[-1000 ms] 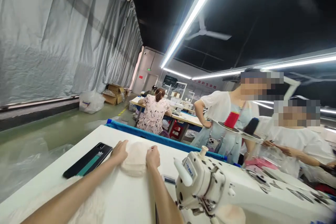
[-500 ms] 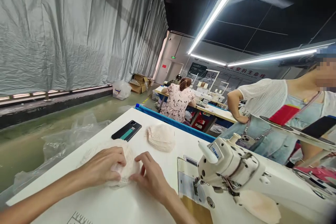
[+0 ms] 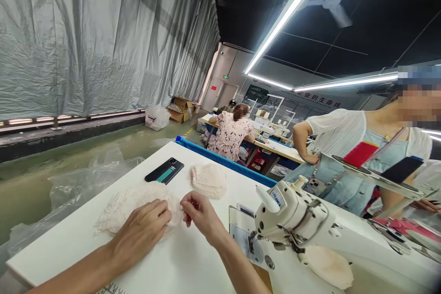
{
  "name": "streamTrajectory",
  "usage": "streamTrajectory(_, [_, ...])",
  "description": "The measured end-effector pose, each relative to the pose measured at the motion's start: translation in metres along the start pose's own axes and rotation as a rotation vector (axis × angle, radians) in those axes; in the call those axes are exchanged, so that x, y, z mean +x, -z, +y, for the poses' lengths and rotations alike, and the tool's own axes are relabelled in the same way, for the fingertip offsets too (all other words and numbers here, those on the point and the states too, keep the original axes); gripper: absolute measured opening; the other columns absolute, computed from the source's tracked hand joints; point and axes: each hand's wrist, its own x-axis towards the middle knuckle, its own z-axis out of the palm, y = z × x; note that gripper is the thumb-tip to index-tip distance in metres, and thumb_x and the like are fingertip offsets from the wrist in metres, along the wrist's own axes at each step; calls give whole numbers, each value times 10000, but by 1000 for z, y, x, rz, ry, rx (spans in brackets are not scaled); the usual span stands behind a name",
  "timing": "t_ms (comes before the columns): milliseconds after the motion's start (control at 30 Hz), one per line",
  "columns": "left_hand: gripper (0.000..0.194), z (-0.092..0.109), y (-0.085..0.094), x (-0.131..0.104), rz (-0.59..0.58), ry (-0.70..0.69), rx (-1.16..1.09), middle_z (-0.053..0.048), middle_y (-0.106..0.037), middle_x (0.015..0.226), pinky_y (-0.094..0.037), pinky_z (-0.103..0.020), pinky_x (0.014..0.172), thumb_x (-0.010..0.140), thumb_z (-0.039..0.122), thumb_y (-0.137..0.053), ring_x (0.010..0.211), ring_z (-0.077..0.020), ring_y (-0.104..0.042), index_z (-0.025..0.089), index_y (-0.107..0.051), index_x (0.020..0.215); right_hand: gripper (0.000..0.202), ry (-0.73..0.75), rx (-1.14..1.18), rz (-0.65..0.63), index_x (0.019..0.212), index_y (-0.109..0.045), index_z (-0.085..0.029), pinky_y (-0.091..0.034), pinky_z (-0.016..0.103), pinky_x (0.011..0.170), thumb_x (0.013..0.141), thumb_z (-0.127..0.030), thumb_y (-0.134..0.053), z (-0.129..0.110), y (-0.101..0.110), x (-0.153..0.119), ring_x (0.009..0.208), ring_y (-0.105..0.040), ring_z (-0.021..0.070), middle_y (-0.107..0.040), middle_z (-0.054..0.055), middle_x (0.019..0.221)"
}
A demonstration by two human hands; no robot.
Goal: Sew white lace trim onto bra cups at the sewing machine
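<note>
A heap of pale pink lacy fabric [image 3: 119, 204] lies on the white table [image 3: 165, 262]. My left hand [image 3: 144, 223] rests over its right part, fingers curled together on the cloth. At the heap's right edge, my right hand [image 3: 198, 211] pinches the edge of a thin pale piece between thumb and fingers. Beyond my hands sits a smaller stack of the same pale pieces [image 3: 209, 180]. A dark phone with a green stripe [image 3: 164, 171] lies behind the heap.
A white sewing machine [image 3: 289, 216] stands at the right, with a pale round piece [image 3: 329, 266] beside it. Clear plastic [image 3: 82, 188] hangs along the left table edge. One person [image 3: 347, 142] stands beyond the machine; another [image 3: 229, 135] sits farther back.
My left hand has shifted down and now lies flatter on the cloth. My right hand has risen slightly and turned, fingers closed on the edge. The view has shifted a little.
</note>
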Motion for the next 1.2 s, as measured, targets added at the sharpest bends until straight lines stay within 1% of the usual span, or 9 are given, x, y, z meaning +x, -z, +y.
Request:
streamTrajectory(67, [247,-5,2,2,16,15,-38,-15,-564,815,-379,-300,670,903,146,-302,761,-188,-542,214,-494,763,186,48,-17,2,881,-502,-180,-469,225,516,946,-229,-334,-2,2,-4,566,-573,119,-565,-3,690])
streamTrajectory(167, [274,-8,7,3,28,61,-94,7,-535,730,-361,-278,605,934,250,-301,670,-170,-526,215,-441,702,113,159,-110,3,1004,-524,-199,-496,277,683,898,-224,-494,-2,3,-16,797,-591,154,-581,53,955])
streamTrajectory(267, [301,-5,8,3,11,65,-137,-8,-543,766,-371,-295,652,942,286,-280,727,-185,-535,212,-454,708,326,244,-251,26,1089,-479,-216,-476,328,749,801,-189,-630,3,-4,-28,924,-533,201,-503,85,1106])
streamTrajectory(367, [319,0,7,1,-23,50,-178,-24,-549,809,-378,-315,709,943,298,-257,791,-198,-538,209,-462,715,316,297,-389,42,1051,-469,-216,-458,334,721,785,-163,-630,10,-14,-32,899,-522,217,-494,81,1077])
streamTrajectory(567, [318,-7,15,5,-46,104,-249,12,-502,706,-361,-274,616,929,320,-272,659,-161,-508,215,-335,635,199,390,-589,77,1026,-501,-206,-404,285,645,839,-205,-571,13,-21,-29,789,-519,184,-524,73,1028])
streamTrajectory(667, [304,-10,22,8,-18,135,-260,28,-467,652,-332,-269,589,917,306,-288,621,-157,-480,219,-311,627,35,467,-663,64,919,-527,-212,-351,286,628,885,-210,-525,12,-22,-27,766,-510,178,-553,66,986])
streamTrajectory(900, [307,-3,32,1,-10,113,-270,10,-502,721,-362,-279,626,910,287,-315,667,-158,-498,212,-366,617,178,531,-681,47,818,-465,-196,-289,281,544,896,-71,-366,12,-26,-20,614,-477,151,-573,36,781])
streamTrajectory(1067, [321,-4,36,-1,14,108,-269,-4,-500,771,-382,-284,630,917,271,-285,697,-162,-516,207,-425,636,54,524,-666,29,913,-488,-201,-318,278,573,922,-250,-467,3,-30,-20,700,-524,173,-586,64,919])
streamTrajectory(1200, [304,-13,45,11,42,112,-248,-7,-514,761,-378,-294,656,917,265,-287,714,-173,-517,206,-462,676,170,481,-628,2,802,-484,-207,-270,276,552,939,-170,-391,-4,-37,-17,661,-501,171,-564,43,803])
